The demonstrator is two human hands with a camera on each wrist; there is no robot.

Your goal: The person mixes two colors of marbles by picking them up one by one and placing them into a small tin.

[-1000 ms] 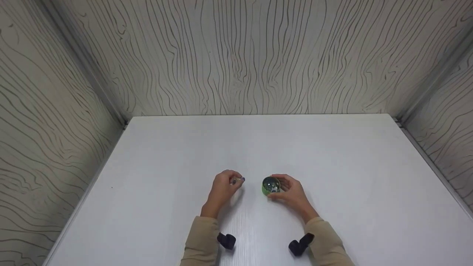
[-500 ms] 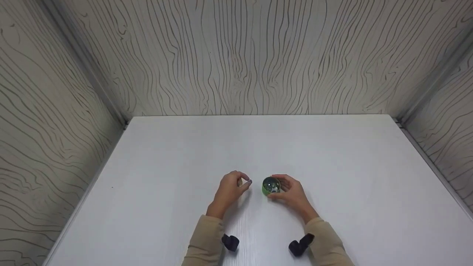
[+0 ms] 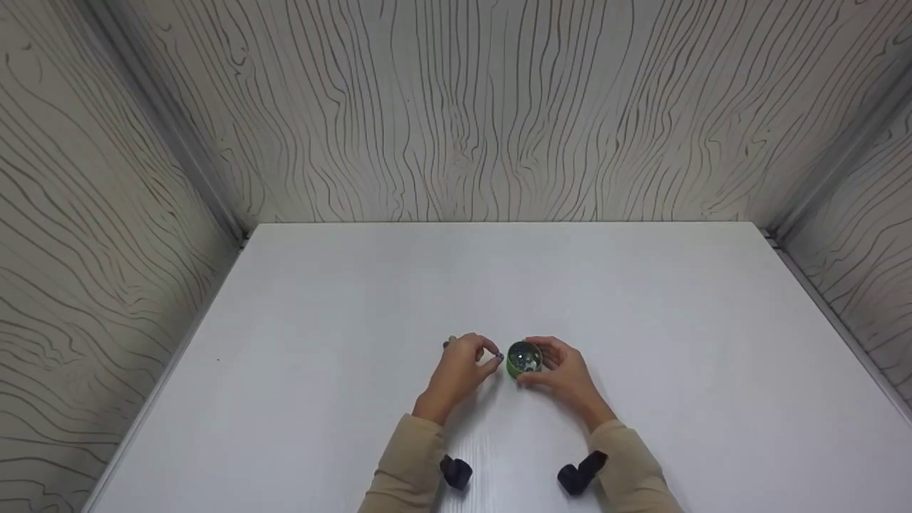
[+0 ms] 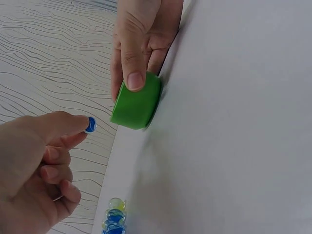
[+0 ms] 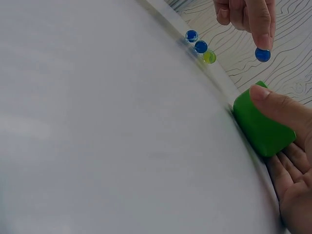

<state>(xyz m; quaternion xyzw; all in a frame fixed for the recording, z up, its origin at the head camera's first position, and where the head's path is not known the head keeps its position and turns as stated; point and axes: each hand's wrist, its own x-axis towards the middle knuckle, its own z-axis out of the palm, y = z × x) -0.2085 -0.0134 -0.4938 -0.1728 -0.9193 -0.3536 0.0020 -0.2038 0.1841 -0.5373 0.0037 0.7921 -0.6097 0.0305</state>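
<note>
Between thumb and forefinger, my left hand (image 3: pixel 462 367) pinches a blue glass marble (image 4: pixel 90 125), just left of a small green bowl (image 4: pixel 136 109). My right hand (image 3: pixel 568 370) grips that bowl from the right, thumb on the near side and fingers round the far side. It stands upright on the white table. In the head view its inside looks dark and glossy; I cannot make out what lies in it. The pinched marble (image 5: pixel 263 54) is apart from the rim. Behind my left hand lie several more marbles (image 5: pixel 201 47), blue and yellow-green, mostly hidden in the head view.
The white table (image 3: pixel 342 299) reaches back to a wall panel (image 3: pixel 456 114) with a wood-grain pattern. Similar panels stand at the left and right. A small black device sits on each sleeve's wrist, the left one (image 3: pixel 456 472) and the right one (image 3: pixel 583 473).
My left hand has moved rightward, bringing the pinched marble close to the bowl. The loose marbles show beyond that hand now. My right hand and the bowl have stayed nearly still.
</note>
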